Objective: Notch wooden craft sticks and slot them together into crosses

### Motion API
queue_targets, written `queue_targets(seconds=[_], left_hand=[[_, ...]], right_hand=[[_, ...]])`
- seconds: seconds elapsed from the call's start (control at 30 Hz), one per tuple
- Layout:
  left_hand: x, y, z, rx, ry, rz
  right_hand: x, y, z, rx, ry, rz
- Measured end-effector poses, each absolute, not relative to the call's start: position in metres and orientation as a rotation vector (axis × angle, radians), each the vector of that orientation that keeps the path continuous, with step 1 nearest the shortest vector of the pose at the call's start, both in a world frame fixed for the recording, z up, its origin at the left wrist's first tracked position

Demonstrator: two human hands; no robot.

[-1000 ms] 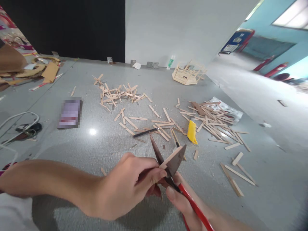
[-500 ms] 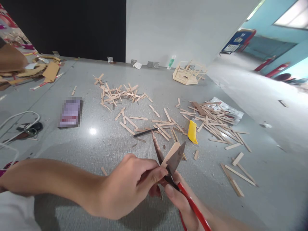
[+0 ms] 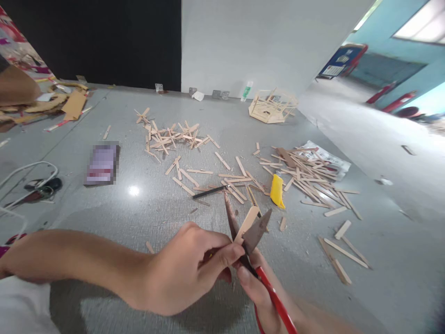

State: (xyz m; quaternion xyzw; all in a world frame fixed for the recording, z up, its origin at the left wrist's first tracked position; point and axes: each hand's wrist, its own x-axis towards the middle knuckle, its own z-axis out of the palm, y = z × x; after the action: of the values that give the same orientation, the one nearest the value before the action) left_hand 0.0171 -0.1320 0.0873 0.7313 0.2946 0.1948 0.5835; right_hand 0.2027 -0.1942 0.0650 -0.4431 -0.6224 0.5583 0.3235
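My left hand [image 3: 191,269] pinches a wooden craft stick [image 3: 248,223] between thumb and fingers, its rounded end pointing up and away. My right hand [image 3: 259,287] is closed around the red handles of a pair of scissors [image 3: 257,233]. The scissor blades are spread, with the stick lying between them. Both hands meet close together near the blades' pivot. Just beyond the blades lie a thin black rod [image 3: 209,191] and a yellow cutter [image 3: 277,191]. The lower end of the stick is hidden by my left fingers.
Loose craft sticks [image 3: 313,178] lie heaped on a white packet at right, with another pile [image 3: 172,137] further back. A hexagonal stick frame [image 3: 273,106] and a green-labelled tube [image 3: 246,91] stand by the panel. At left are a blurred-out purple rectangle [image 3: 102,162] and a white cable [image 3: 31,164].
The scissors have turned slightly in my right hand, their handles swinging a little left. The blades remain spread around the stick, which my left hand still holds.
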Motion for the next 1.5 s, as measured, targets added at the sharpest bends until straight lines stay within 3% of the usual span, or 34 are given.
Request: queue_targets(seconds=[0.63,0.87,1.2,1.5], left_hand=[[0.019,-0.132,0.082,1.673,0.672,0.51],[0.019,-0.131,0.083,1.604,0.696,0.477],[0.018,-0.127,0.081,1.368,0.536,0.549],[0.014,-0.117,0.092,1.37,0.514,0.739]], right_hand=[[0.194,-0.196,0.053,-1.225,-1.596,1.209],[0.198,-0.199,0.045,-1.173,-1.534,1.262],[0.21,-0.191,0.058,-0.942,-1.518,1.643],[0.226,-0.183,0.052,-1.216,-1.627,1.454]])
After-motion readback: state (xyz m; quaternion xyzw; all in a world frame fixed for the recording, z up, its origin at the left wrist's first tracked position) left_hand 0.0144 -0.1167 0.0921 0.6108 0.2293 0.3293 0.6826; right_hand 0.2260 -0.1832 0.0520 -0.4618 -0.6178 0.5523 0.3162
